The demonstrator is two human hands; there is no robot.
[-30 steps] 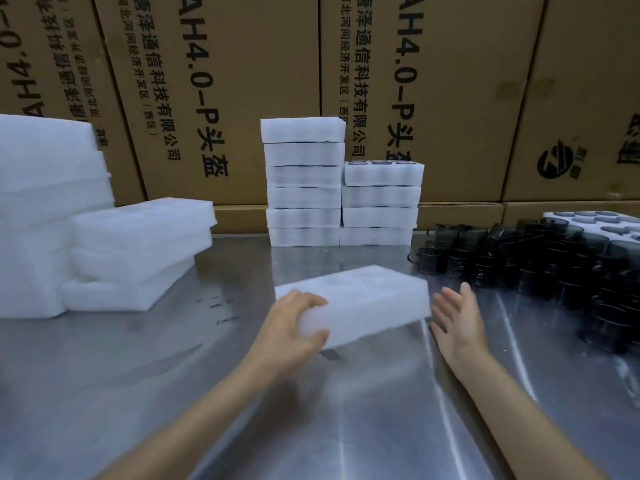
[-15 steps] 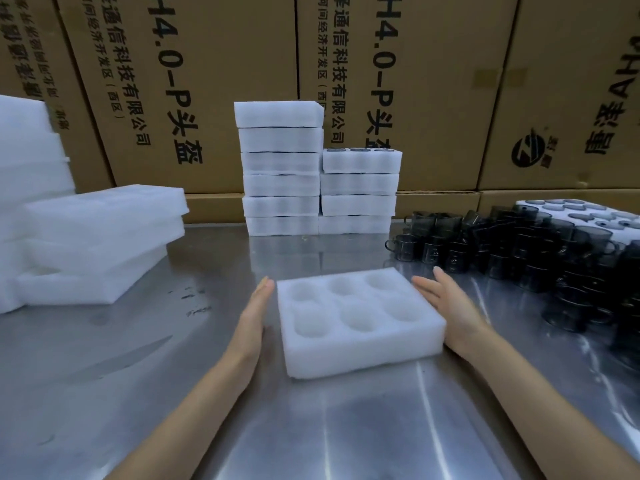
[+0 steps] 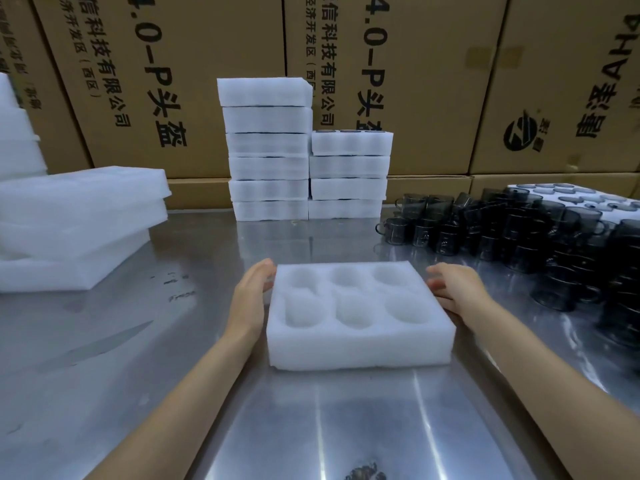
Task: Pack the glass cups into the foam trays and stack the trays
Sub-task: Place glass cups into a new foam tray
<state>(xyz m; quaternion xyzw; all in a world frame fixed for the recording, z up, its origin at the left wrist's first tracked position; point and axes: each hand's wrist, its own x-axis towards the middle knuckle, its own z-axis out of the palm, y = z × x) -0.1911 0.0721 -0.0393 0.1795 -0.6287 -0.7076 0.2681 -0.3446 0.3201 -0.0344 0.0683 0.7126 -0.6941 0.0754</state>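
Note:
A white foam tray [image 3: 358, 348] with several empty round pockets lies flat on the steel table in front of me. My left hand [image 3: 250, 296] rests flat against its left side, fingers straight, holding nothing. My right hand [image 3: 457, 289] lies open beside the tray's right edge, fingers apart. Dark smoked glass cups [image 3: 519, 233] with handles are stacked in a crowd on the right. Two stacks of foam trays [image 3: 268, 150] stand at the back; the shorter stack [image 3: 349, 168] shows dark cup rims on top.
A pile of larger white foam trays [image 3: 79, 216] sits at the left. Another foam tray [image 3: 581, 197] with cups lies behind the glass cups at far right. Cardboard boxes [image 3: 433, 81] wall off the back. A small dark smudge [image 3: 365, 472] marks the near table.
The foam tray was tilted in my left hand, then laid flat with its pockets up. Both hands now lie open at its sides. The view has moved closer.

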